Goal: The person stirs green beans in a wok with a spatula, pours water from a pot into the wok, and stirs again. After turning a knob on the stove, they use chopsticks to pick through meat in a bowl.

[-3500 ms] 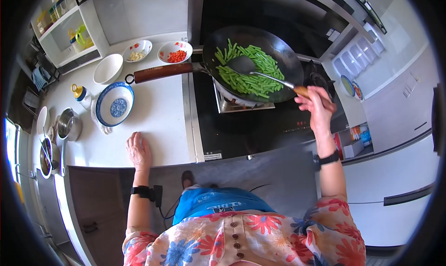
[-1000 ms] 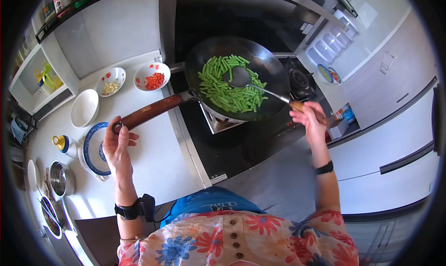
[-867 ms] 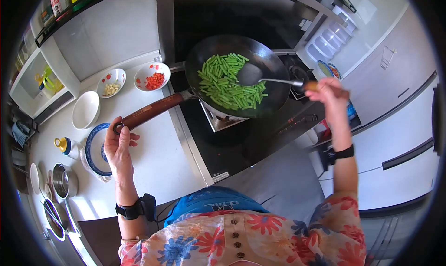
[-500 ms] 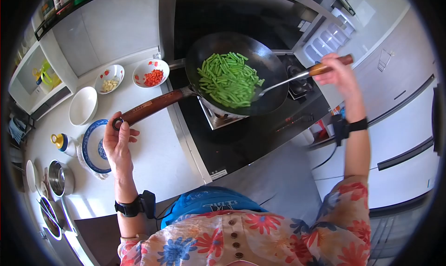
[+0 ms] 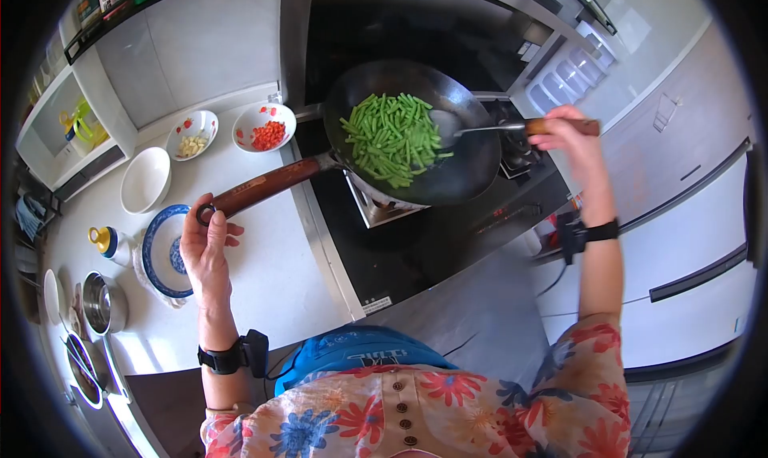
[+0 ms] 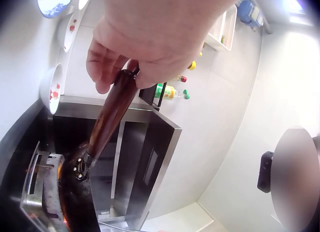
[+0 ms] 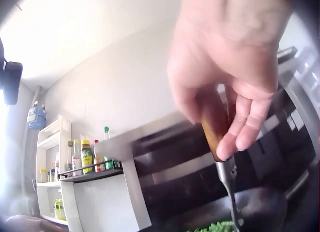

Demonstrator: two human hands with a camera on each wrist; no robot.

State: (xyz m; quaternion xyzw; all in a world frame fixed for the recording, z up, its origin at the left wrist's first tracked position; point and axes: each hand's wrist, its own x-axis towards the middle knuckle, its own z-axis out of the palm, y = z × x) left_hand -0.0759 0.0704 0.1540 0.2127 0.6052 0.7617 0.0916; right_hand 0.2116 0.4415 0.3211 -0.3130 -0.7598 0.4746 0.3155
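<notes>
In the head view the left hand [image 5: 206,254] grips the ring end of the wok's brown wooden handle [image 5: 268,188]; the left wrist view shows this hand [image 6: 145,42] and handle [image 6: 114,109] close up. A dark wok [image 5: 472,174] sits on the stove with cut green beans [image 5: 392,138] gathered in its left half. The right hand [image 5: 572,142] holds a metal ladle by its wooden handle [image 5: 588,127]; the ladle's bowl [image 5: 446,128] touches the right edge of the beans. In the right wrist view, fingers of the right hand [image 7: 227,77] wrap round that handle [image 7: 214,127].
Left of the stove stand a bowl of chopped red pieces [image 5: 268,136], a bowl of pale chopped pieces [image 5: 191,146], a white bowl [image 5: 146,180], a blue-rimmed plate [image 5: 152,254], a yellow-capped bottle [image 5: 120,248] and a steel pot [image 5: 104,302]. Flame shows under the wok [image 6: 80,202].
The left hand has gone from the counter to the wok handle. The right hand has moved right and up with the ladle, whose bowl has shifted to the beans' right edge. Beans are heaped closer together.
</notes>
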